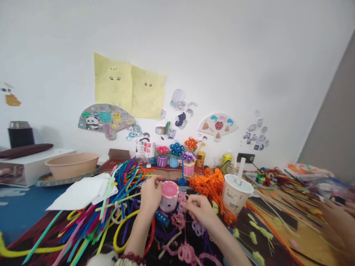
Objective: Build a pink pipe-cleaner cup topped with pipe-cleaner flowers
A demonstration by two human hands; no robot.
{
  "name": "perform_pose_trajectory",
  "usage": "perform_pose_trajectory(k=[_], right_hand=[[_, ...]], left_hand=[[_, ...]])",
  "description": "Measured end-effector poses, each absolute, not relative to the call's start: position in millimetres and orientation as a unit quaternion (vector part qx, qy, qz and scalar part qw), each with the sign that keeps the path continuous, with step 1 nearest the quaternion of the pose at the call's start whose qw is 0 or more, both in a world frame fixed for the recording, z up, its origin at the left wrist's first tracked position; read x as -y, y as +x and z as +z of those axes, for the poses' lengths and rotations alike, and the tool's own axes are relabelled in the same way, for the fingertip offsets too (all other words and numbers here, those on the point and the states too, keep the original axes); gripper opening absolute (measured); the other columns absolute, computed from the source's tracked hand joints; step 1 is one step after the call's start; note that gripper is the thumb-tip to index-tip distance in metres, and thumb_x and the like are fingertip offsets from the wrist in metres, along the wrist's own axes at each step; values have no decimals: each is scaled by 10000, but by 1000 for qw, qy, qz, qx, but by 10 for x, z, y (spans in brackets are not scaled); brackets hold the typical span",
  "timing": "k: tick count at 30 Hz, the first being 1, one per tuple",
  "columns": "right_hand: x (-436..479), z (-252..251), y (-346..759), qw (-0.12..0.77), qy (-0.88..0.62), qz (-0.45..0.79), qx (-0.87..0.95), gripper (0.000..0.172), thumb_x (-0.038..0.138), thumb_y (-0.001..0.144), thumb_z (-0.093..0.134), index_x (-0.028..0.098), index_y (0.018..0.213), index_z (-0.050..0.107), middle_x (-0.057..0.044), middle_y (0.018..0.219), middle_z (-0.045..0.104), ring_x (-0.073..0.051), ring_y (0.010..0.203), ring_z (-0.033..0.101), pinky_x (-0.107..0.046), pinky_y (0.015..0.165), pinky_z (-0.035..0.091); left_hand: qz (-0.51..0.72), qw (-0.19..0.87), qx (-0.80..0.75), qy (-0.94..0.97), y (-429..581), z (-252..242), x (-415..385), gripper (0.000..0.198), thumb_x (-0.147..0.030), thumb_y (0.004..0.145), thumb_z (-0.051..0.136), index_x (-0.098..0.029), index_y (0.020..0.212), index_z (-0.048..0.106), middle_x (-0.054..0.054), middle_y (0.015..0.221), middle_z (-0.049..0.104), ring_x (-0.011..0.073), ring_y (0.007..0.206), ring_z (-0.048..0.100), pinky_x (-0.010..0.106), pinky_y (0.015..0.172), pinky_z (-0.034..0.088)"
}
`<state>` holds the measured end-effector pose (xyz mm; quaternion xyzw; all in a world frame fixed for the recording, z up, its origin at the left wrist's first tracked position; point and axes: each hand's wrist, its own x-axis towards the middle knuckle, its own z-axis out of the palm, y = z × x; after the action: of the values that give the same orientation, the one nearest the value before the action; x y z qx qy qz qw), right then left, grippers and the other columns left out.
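My left hand (pixel 150 195) is curled around the side of a small round pot (pixel 169 195) with a pink top and white wall, standing on the dark table. My right hand (pixel 200 208) sits just right of the pot, fingers pinched together; what they pinch is too small to make out. Pink pipe-cleaner flowers (pixel 179 220) lie between and below the hands. A heap of coloured pipe cleaners (pixel 111 199) spreads to the left of my left arm.
A paper cup with a straw (pixel 235 192) stands right of my right hand, beside orange pipe cleaners (pixel 209 183). Small flower pots (pixel 174 157) line the wall. A beige bowl (pixel 71 164) and white cloth (pixel 83 192) lie left. Another person's hand (pixel 340 218) is at the right edge.
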<state>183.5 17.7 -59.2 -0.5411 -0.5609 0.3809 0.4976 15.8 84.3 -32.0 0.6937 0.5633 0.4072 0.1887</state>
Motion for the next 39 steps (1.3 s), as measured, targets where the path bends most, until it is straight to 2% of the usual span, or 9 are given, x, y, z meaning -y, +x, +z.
perform_pose_trajectory(k=[5,9,14,18,21,24,29,36,39], right_hand=[[-161,-590,1849,492,-556,320,589,247,340,694,614,187,515,542,72,359,453,-75,331,370,-201,385,280],[-154,-578,1863,494,-580,229,606,71,257,664,656,187,674,669,41,476,530,-128,443,466,-241,470,360],[-126,-581,1775,502,-564,172,632,528,206,572,741,231,1094,663,-58,994,673,-271,910,595,-354,825,461],[-123,-595,1699,553,-523,224,609,528,240,571,787,236,1090,687,-84,1105,678,-328,1084,553,-441,1002,373],[-145,-567,1720,596,-499,266,570,485,346,640,769,204,1096,686,-114,1128,685,-347,1096,560,-479,1007,373],[-168,-509,1767,620,-466,320,544,534,547,749,642,180,1136,660,-125,1096,707,-326,1017,629,-459,911,474],[-197,-477,1791,657,-393,405,499,709,707,715,573,149,1144,659,-149,1071,720,-309,948,675,-408,781,544],[-113,-470,1767,701,-267,506,426,414,485,779,685,224,1100,698,-92,1122,717,-255,1067,632,-381,902,491],[-74,-447,1755,706,-253,513,417,389,454,773,705,228,1090,705,-88,1115,722,-260,1093,620,-394,932,476]], left_hand=[[424,183,-547,698,129,-294,-820,120,-201,895,551,-142,955,635,-5,773,646,148,750,625,348,756,495],[435,189,-534,700,118,-296,-824,122,-121,860,562,-148,937,653,3,778,656,151,763,617,333,759,475],[448,223,-518,694,150,-295,-824,79,-179,834,602,-151,872,665,0,772,676,159,748,630,367,778,481],[477,290,-479,677,152,-265,-818,131,-184,808,570,-145,867,681,39,803,719,181,763,667,357,767,499],[506,357,-415,666,142,-199,-778,241,-235,786,518,-138,924,689,82,861,746,209,795,693,316,709,522],[530,411,-343,657,151,-108,-701,354,-338,793,501,-130,1029,664,113,986,738,223,876,692,318,762,529],[541,456,-263,656,192,-26,-597,361,-346,735,612,-152,1034,675,116,1108,700,251,1034,633,330,898,472],[544,482,-236,645,179,-25,-563,336,-329,711,699,-170,1007,694,94,1056,705,233,969,614,298,833,454],[547,484,-234,642,187,-26,-575,323,-329,706,717,-173,989,698,83,992,708,216,921,609,278,781,450]])
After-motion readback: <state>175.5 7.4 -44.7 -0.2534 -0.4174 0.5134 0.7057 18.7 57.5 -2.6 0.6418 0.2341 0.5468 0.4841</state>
